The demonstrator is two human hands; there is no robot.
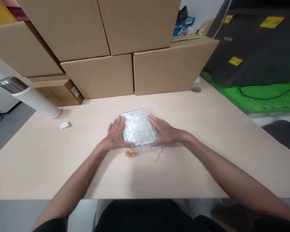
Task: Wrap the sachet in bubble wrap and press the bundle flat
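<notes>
A flat, white, roughly square package (139, 129) in clear, shiny plastic wrap lies on the table in front of me. Printed lines show faintly through the wrap, too small to read. My left hand (115, 134) grips its left side, thumb along the near edge and fingers up the side. On the opposite side, my right hand (164, 130) holds the right edge between its thumb and fingers. Loose plastic with an orange patch (131, 153) sticks out at the near edge. The underside of the package is hidden.
Cardboard boxes (96, 78) are stacked along the back of the pale table (145, 177). At the left stand a white bottle with a metal cap (37, 101) and a crumpled white scrap (65, 124). A dark case (253, 45) rests on something green at the right.
</notes>
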